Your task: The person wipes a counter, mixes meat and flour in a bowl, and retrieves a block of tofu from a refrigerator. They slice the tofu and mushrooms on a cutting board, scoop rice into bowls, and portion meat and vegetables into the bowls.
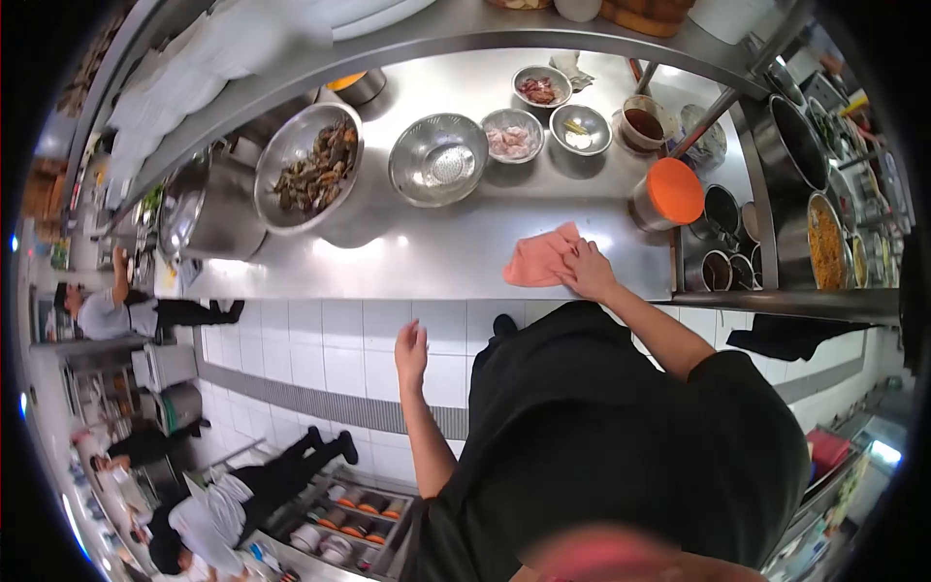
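Observation:
A pink cloth (541, 257) lies on the steel counter (436, 257), near its front edge. My right hand (588, 271) presses down on the cloth's right side, the fingertips over it. My left hand (411, 355) hangs in the air in front of the counter, over the tiled floor, holding nothing, its fingers loosely extended. Behind the cloth stand a perforated metal bowl (441, 184), a small bowl of pale raw pieces (511, 136) and a small bowl with a few yellow strips (581, 130). An orange-lidded container (672, 194) is to the right of my right hand.
A large bowl of shellfish (315, 175) sits at the left, beside a big steel pot (223, 209). An overhead shelf (465, 39) spans the counter's back. Sauce containers (718, 272) stand at the right. Co-workers (208, 509) stand across the aisle.

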`<move>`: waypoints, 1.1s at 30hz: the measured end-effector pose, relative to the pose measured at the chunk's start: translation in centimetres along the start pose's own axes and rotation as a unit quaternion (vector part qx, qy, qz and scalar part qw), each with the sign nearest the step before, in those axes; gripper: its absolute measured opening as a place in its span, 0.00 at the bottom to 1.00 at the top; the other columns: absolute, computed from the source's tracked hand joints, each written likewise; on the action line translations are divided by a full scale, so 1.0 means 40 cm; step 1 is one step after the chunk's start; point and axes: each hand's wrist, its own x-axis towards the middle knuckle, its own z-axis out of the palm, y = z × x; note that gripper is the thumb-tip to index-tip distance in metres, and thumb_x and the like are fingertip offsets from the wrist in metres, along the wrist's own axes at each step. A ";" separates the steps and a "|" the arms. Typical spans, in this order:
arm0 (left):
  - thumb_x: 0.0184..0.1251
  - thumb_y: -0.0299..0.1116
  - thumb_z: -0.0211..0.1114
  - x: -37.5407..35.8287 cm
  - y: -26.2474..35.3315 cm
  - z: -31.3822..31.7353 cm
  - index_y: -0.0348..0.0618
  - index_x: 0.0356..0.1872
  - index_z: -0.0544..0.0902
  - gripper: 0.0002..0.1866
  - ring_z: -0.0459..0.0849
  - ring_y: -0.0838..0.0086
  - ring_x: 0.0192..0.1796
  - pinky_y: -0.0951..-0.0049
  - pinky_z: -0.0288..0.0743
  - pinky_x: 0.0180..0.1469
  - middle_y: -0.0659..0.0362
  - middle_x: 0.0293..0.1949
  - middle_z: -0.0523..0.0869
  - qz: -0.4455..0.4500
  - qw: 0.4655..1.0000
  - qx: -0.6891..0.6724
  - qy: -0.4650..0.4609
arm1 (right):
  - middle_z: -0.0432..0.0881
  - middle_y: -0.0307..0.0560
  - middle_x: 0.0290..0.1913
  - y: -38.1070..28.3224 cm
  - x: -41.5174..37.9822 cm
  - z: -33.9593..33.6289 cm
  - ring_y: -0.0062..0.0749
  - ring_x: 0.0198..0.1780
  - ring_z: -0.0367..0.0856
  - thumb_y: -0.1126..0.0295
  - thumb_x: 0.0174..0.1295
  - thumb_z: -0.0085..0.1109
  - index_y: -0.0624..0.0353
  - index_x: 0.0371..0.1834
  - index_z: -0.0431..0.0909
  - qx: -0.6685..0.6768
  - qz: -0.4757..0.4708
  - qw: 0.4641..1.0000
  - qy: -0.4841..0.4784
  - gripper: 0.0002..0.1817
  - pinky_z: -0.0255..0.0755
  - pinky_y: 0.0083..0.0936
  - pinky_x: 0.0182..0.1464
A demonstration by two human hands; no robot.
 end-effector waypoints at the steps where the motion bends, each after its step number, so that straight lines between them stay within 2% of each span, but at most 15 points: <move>1: 0.75 0.40 0.61 0.087 0.079 0.021 0.38 0.66 0.74 0.24 0.80 0.75 0.48 0.71 0.79 0.48 0.58 0.48 0.82 0.037 0.999 -0.015 -0.022 | 0.73 0.57 0.57 0.002 0.023 0.016 0.56 0.59 0.73 0.57 0.62 0.61 0.57 0.48 0.80 0.002 0.014 1.000 0.006 0.18 0.76 0.48 0.52; 3: 0.75 0.44 0.61 0.222 0.226 0.089 0.40 0.68 0.71 0.27 0.80 0.73 0.49 0.68 0.79 0.50 0.57 0.49 0.82 0.079 0.993 -0.067 -0.053 | 0.71 0.56 0.61 0.025 0.066 0.067 0.57 0.61 0.72 0.58 0.64 0.58 0.55 0.48 0.79 0.042 0.114 0.986 -0.115 0.16 0.77 0.47 0.51; 5: 0.75 0.46 0.61 0.341 0.326 0.137 0.41 0.68 0.70 0.28 0.80 0.72 0.49 0.67 0.79 0.50 0.57 0.50 0.82 0.091 0.988 -0.094 -0.082 | 0.70 0.57 0.61 0.002 0.080 0.060 0.58 0.59 0.73 0.59 0.63 0.59 0.54 0.50 0.78 0.076 0.163 0.982 -0.049 0.16 0.78 0.47 0.51; 7: 0.73 0.48 0.63 0.466 0.401 0.201 0.41 0.65 0.71 0.28 0.81 0.71 0.46 0.67 0.80 0.45 0.55 0.49 0.82 -0.024 0.981 -0.189 -0.032 | 0.70 0.57 0.60 -0.022 0.081 0.027 0.59 0.57 0.75 0.61 0.63 0.59 0.53 0.52 0.77 0.098 0.224 0.969 0.026 0.16 0.78 0.48 0.51; 8: 0.71 0.45 0.66 0.585 0.372 0.213 0.41 0.61 0.73 0.26 0.83 0.70 0.41 0.67 0.81 0.38 0.54 0.48 0.82 -0.076 0.979 -0.182 -0.056 | 0.70 0.55 0.60 -0.049 0.074 0.006 0.58 0.57 0.75 0.62 0.62 0.59 0.50 0.53 0.76 0.046 0.208 0.975 0.063 0.16 0.78 0.47 0.52; 10: 0.69 0.34 0.64 0.601 0.399 0.247 0.31 0.56 0.72 0.21 0.83 0.66 0.35 0.65 0.81 0.32 0.52 0.40 0.81 -0.005 0.975 -0.222 -0.031 | 0.71 0.54 0.60 -0.049 0.052 -0.008 0.57 0.58 0.76 0.63 0.62 0.59 0.48 0.54 0.75 -0.015 0.212 0.972 0.102 0.17 0.79 0.47 0.53; 12: 0.64 0.22 0.61 0.622 0.390 0.247 0.33 0.55 0.73 0.18 0.82 0.69 0.34 0.68 0.79 0.28 0.53 0.40 0.81 0.009 0.972 -0.234 -0.014 | 0.71 0.54 0.59 -0.030 0.042 0.005 0.56 0.58 0.76 0.66 0.60 0.59 0.44 0.55 0.74 0.030 0.159 0.986 0.029 0.19 0.79 0.46 0.52; 15: 0.61 0.15 0.59 0.610 0.323 0.242 0.40 0.58 0.73 0.22 0.83 0.72 0.34 0.72 0.76 0.26 0.55 0.42 0.82 0.045 0.957 -0.288 -0.012 | 0.71 0.55 0.58 0.021 0.025 0.027 0.56 0.58 0.76 0.64 0.59 0.61 0.48 0.55 0.72 0.080 0.274 0.957 0.052 0.20 0.80 0.45 0.51; 16: 0.60 0.19 0.62 0.589 0.308 0.215 0.39 0.65 0.63 0.31 0.84 0.63 0.51 0.63 0.81 0.40 0.49 0.58 0.78 0.034 0.971 -0.225 -0.075 | 0.71 0.55 0.58 0.036 0.005 0.027 0.56 0.58 0.76 0.64 0.59 0.61 0.50 0.55 0.71 0.116 0.336 0.931 0.085 0.21 0.80 0.45 0.51; 20: 0.59 0.18 0.56 0.386 0.293 0.194 0.40 0.73 0.58 0.37 0.84 0.59 0.54 0.66 0.85 0.45 0.46 0.65 0.74 0.074 0.973 -0.203 -0.080 | 0.68 0.64 0.65 0.122 -0.093 0.035 0.57 0.59 0.78 0.62 0.63 0.59 0.54 0.64 0.68 0.107 0.411 0.881 0.208 0.26 0.76 0.44 0.59; 23: 0.60 0.19 0.59 0.205 0.284 0.193 0.41 0.64 0.69 0.29 0.75 0.81 0.32 0.80 0.67 0.28 0.59 0.45 0.81 0.066 0.976 -0.182 -0.105 | 0.68 0.62 0.65 0.082 -0.219 -0.016 0.58 0.60 0.76 0.60 0.65 0.59 0.53 0.65 0.69 0.093 0.361 0.895 0.246 0.26 0.75 0.45 0.60; 25: 0.56 0.19 0.59 0.112 0.257 0.208 0.44 0.56 0.72 0.24 0.70 0.83 0.26 0.80 0.62 0.26 0.63 0.33 0.77 0.065 0.979 -0.144 -0.130 | 0.69 0.61 0.64 0.077 -0.317 -0.008 0.59 0.59 0.76 0.59 0.64 0.59 0.52 0.65 0.69 0.096 0.359 0.896 0.244 0.26 0.75 0.46 0.59; 27: 0.53 0.19 0.57 0.027 0.221 0.248 0.43 0.59 0.71 0.27 0.76 0.79 0.30 0.80 0.68 0.28 0.60 0.39 0.80 0.065 0.977 -0.123 -0.161 | 0.72 0.58 0.58 0.080 -0.451 0.030 0.57 0.57 0.76 0.59 0.64 0.60 0.49 0.64 0.70 0.127 0.276 0.939 0.163 0.25 0.75 0.48 0.57; 29: 0.51 0.18 0.56 -0.068 0.214 0.314 0.41 0.62 0.70 0.31 0.82 0.75 0.36 0.78 0.75 0.31 0.57 0.47 0.82 0.060 0.970 -0.083 -0.219 | 0.74 0.57 0.56 0.059 -0.617 0.046 0.56 0.53 0.79 0.59 0.65 0.59 0.50 0.64 0.70 0.204 0.271 0.931 0.131 0.24 0.75 0.50 0.55; 33: 0.50 0.18 0.57 -0.256 0.194 0.532 0.37 0.61 0.71 0.30 0.83 0.74 0.39 0.78 0.75 0.32 0.57 0.48 0.82 0.055 0.940 -0.032 -0.334 | 0.78 0.56 0.52 0.063 -0.977 0.085 0.54 0.55 0.80 0.60 0.65 0.60 0.52 0.61 0.73 0.225 0.343 0.907 0.096 0.23 0.75 0.46 0.57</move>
